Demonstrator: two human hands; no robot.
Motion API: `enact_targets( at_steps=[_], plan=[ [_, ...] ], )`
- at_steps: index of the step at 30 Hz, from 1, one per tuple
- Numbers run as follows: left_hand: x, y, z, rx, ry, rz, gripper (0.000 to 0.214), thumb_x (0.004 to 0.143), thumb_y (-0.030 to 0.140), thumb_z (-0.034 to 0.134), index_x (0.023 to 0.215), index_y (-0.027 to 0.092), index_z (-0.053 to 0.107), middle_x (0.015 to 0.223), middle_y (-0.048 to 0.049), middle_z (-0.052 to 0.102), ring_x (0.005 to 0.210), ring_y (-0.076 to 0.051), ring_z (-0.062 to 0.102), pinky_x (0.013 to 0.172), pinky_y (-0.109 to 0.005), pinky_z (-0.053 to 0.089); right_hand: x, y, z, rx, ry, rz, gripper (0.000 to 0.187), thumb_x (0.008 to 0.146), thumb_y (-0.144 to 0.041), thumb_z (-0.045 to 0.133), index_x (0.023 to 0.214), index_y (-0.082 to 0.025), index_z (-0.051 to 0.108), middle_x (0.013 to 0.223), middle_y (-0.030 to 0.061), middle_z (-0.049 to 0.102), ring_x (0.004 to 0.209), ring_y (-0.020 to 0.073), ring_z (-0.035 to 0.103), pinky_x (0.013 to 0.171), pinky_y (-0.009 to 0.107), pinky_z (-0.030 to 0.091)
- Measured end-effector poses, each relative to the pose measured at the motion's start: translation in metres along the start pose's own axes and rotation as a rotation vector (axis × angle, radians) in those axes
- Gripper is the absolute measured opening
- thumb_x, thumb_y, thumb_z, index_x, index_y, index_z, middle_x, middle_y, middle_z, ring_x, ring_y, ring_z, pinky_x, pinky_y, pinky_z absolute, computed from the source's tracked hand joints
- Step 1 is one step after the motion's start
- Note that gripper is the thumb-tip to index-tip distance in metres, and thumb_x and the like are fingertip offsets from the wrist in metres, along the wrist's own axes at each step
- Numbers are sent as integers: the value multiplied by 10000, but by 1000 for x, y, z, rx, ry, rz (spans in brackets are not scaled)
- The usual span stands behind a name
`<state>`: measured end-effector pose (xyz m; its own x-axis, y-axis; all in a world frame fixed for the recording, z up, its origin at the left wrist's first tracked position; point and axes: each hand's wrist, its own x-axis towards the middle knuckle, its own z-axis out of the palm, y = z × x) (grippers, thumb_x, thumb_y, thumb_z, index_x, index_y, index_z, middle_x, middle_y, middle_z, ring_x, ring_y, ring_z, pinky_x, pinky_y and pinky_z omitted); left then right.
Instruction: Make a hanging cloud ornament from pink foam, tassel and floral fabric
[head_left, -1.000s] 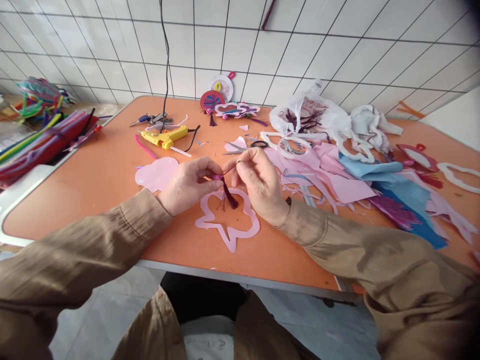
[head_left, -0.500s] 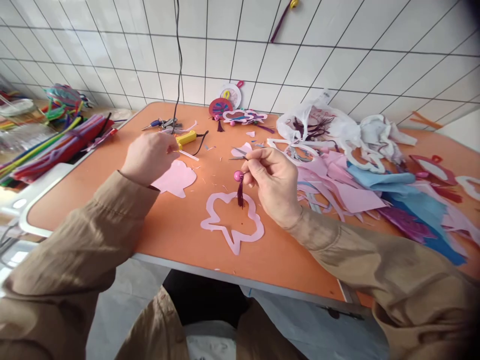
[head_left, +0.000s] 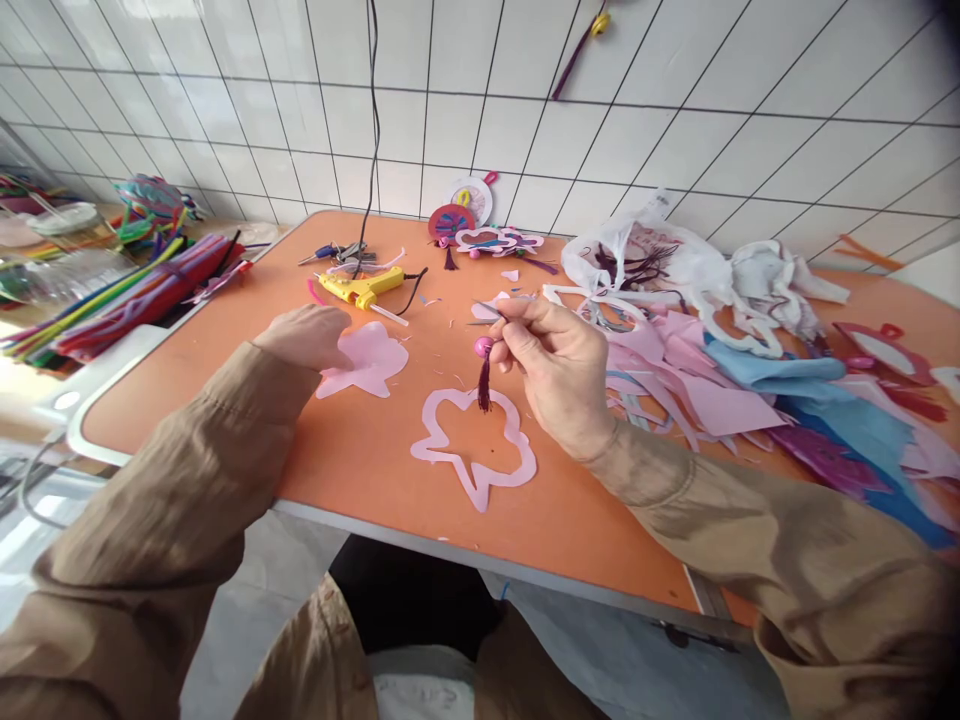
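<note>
My right hand (head_left: 559, 360) is closed on small scissors (head_left: 486, 314), whose thin dark blades point left and stand apart; their handles are hidden in the hand. Under the fingertips hangs a tassel (head_left: 484, 385), dark purple, topped by a round pink bead (head_left: 484, 347). Below it lies a pink cloud-shaped felt outline (head_left: 516, 470). My left hand (head_left: 304, 335) hovers at the left side of a solid pink felt shape (head_left: 371, 355), with its fingers loosely bent and partly hidden; whether they touch the felt I cannot tell. Beyond this hand, a yellow glue gun (head_left: 364, 288) lies on its side.
Keys (head_left: 341, 252) lie behind the glue gun on the orange table (head_left: 360, 460). Finished ornaments (head_left: 454, 220) stand by the tiled wall. Felt scraps (head_left: 720, 395) and a white plastic bag (head_left: 630, 255) crowd the right. Bundled pipe cleaners (head_left: 150, 295) lie left; a cord (head_left: 373, 130) hangs down.
My left hand has moved back from the glue gun towards me, to the solid pink felt shape. My right hand keeps its hold on the scissors and tassel. The view has shifted slightly.
</note>
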<state>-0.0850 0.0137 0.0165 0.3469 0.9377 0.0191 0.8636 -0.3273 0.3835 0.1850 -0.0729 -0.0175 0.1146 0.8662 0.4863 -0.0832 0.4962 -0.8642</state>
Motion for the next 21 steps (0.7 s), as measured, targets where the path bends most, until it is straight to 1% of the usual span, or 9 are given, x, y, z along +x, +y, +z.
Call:
enact_targets(
  at_steps=[3, 5, 7, 10, 12, 14, 17, 19, 21],
  plan=[
    [4, -5, 6, 15, 19, 34, 308, 457, 254, 830, 475, 203, 527, 461, 37, 424, 602, -181, 521, 621, -269, 345, -2, -4, 4, 40, 26, 49, 103, 843, -282, 756, 939, -282, 719, 757, -21, 688, 652, 143, 707, 510, 289, 501],
    [4, -2, 7, 6, 74, 67, 293, 461, 218, 810, 483, 203, 519, 463, 47, 427, 537, -131, 423, 548, -249, 278, -2, -6, 5, 41, 30, 65, 125, 830, -276, 757, 945, -265, 710, 751, -31, 688, 644, 134, 700, 507, 277, 498],
    [2, 5, 7, -71, 103, 53, 288, 474, 167, 779, 483, 204, 493, 473, 49, 428, 506, -112, 371, 499, -252, 236, -1, -5, 4, 21, 27, 70, 144, 835, -282, 748, 970, -259, 705, 774, -29, 697, 650, 131, 699, 517, 278, 503],
    [-3, 18, 2, -242, 78, 3, 186, 513, 133, 745, 618, 210, 611, 509, 53, 458, 490, -118, 409, 459, -253, 250, 1, -1, 0, -25, -4, 25, 146, 857, -313, 742, 997, -283, 709, 811, -1, 718, 649, 146, 706, 511, 297, 504],
    [-6, 27, 0, -411, 74, -1, 294, 529, 144, 762, 809, 211, 701, 512, 66, 441, 501, -132, 461, 463, -245, 296, 3, -1, -2, -47, -17, -9, 129, 870, -330, 737, 992, -297, 712, 787, 8, 721, 643, 155, 708, 497, 301, 495],
    [-8, 36, -1, -646, 69, 48, 392, 537, 179, 801, 920, 198, 719, 559, 49, 504, 566, -154, 541, 506, -249, 375, 5, -4, -3, -60, -12, -21, 97, 869, -322, 740, 957, -294, 710, 742, 1, 713, 638, 155, 706, 489, 296, 487],
    [-12, 48, 2, -944, 38, 139, 385, 535, 245, 856, 874, 168, 691, 753, -30, 674, 718, -199, 642, 599, -289, 490, 6, -14, -1, -63, -2, -10, 63, 856, -286, 749, 879, -270, 693, 703, -11, 700, 606, 134, 677, 489, 285, 486],
    [-13, 53, 6, -1055, 40, 141, 405, 515, 265, 891, 833, 169, 660, 790, -42, 694, 731, -203, 654, 603, -295, 516, 6, -23, 1, -46, -5, 6, 68, 847, -277, 751, 850, -257, 686, 691, -19, 697, 580, 123, 655, 496, 284, 498],
    [-12, 56, 12, -1121, 60, 131, 453, 491, 274, 923, 831, 176, 641, 760, -28, 679, 703, -194, 649, 574, -284, 516, 7, -33, 3, -17, -25, 12, 66, 849, -283, 746, 853, -249, 690, 675, -25, 692, 566, 122, 647, 514, 292, 521]
  ],
)
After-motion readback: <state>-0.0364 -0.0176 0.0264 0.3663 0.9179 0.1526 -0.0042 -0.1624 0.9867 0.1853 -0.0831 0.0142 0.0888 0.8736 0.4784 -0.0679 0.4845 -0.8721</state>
